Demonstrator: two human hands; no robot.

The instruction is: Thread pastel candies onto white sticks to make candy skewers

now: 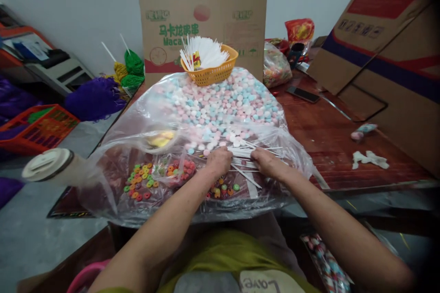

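Pinching thin, straight white sticks (240, 152) in curled fingers (228, 155) of left hand (219, 162) and right hand (267, 163), hiding some stick ends, nearer than small round pastel pieces (220, 105).

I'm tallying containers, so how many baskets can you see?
2: the yellow basket at the far end of the candies, and the orange basket at far left. The pink rim below is too cropped to tell.

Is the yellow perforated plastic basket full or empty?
Full: thin white sticks stand crowded inside the yellow perforated plastic basket, fanning above its rim.
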